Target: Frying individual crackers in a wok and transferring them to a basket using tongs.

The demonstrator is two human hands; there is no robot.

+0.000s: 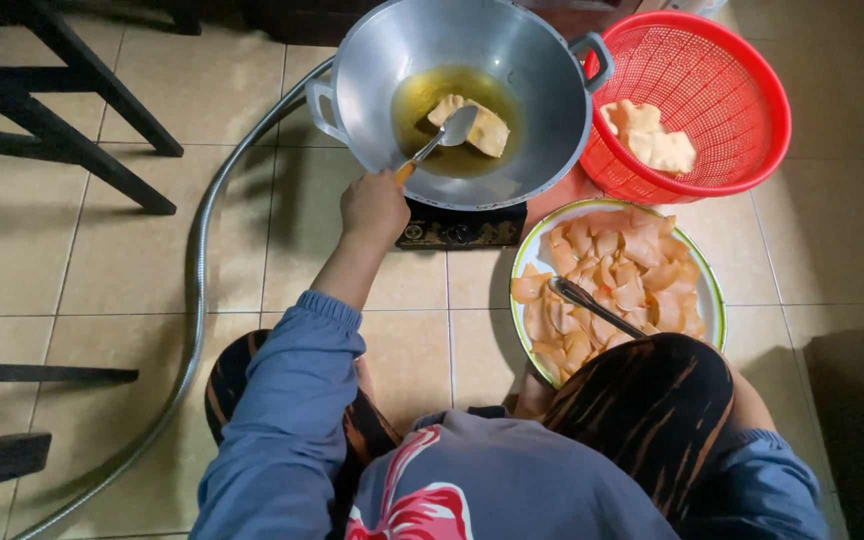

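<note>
My left hand reaches forward and grips the orange handle of a metal spatula. The spatula's blade rests on a pale puffed cracker floating in yellow oil inside a large silver wok. The wok sits on a small black stove on the tiled floor. My right hand is hidden behind my raised knee in dark patterned cloth; only the blue sleeve shows. A metal utensil lies on a plate of raw orange cracker chips, its handle running toward the knee.
A red plastic strainer basket to the right of the wok holds a few fried crackers. A grey corrugated hose curves across the floor at left. Dark chair legs stand at upper left.
</note>
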